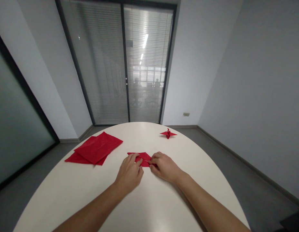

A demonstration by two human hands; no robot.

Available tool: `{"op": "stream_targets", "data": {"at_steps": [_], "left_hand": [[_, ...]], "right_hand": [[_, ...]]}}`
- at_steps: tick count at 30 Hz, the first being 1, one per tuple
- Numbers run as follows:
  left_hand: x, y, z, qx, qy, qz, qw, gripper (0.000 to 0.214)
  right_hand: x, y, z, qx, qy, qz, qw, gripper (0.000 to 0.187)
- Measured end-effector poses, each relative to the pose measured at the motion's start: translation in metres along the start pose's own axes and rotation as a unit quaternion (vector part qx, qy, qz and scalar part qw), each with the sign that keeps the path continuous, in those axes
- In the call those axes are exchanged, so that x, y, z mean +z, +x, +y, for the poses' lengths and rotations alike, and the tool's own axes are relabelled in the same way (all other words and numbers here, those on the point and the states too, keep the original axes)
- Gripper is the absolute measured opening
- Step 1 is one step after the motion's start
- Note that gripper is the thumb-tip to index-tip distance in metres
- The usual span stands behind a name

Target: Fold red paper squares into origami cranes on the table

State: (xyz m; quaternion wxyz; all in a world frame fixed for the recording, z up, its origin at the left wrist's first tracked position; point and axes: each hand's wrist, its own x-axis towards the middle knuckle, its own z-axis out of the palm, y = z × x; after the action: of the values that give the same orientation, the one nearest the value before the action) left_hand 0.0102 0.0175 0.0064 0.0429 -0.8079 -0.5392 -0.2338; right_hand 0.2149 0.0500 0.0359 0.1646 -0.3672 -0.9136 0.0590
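Observation:
A folded piece of red paper [145, 156] lies on the table between my hands, with creased layers and a slit across its middle. My left hand [130, 172] rests over its left part, fingers bent and pressing on the paper. At the right end, my right hand [165, 166] pinches the paper's edge between thumb and fingers. Both hands hide parts of the folded shape. Beyond my right hand stands a finished red paper crane [168, 133], its wings spread.
The round white table [188, 199] carries everything. Several flat red paper sheets [99, 147] overlap at the left. Past the table are a glass door with blinds [125, 64], pale walls and a wall socket [186, 114].

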Motion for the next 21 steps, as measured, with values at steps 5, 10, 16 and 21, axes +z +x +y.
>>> {"op": "stream_targets", "data": {"at_steps": [5, 10, 16, 21], "left_hand": [[0.0, 0.0, -0.001, -0.013, -0.019, -0.016, 1.0, 0.032], [0.009, -0.002, -0.008, -0.003, -0.039, -0.01, 0.999, 0.035], [0.011, -0.004, -0.012, -0.017, -0.053, -0.009, 0.998, 0.035], [0.008, -0.005, -0.013, -0.009, -0.065, -0.021, 0.998, 0.037]], "right_hand": [[0.0, -0.001, 0.001, -0.024, 0.035, 0.008, 0.999, 0.021], [0.0, 0.0, -0.001, -0.05, 0.08, -0.005, 0.995, 0.021], [0.003, -0.001, -0.009, -0.09, 0.118, -0.02, 0.989, 0.027], [0.01, -0.002, -0.009, -0.049, 0.118, -0.003, 0.992, 0.024]]}}
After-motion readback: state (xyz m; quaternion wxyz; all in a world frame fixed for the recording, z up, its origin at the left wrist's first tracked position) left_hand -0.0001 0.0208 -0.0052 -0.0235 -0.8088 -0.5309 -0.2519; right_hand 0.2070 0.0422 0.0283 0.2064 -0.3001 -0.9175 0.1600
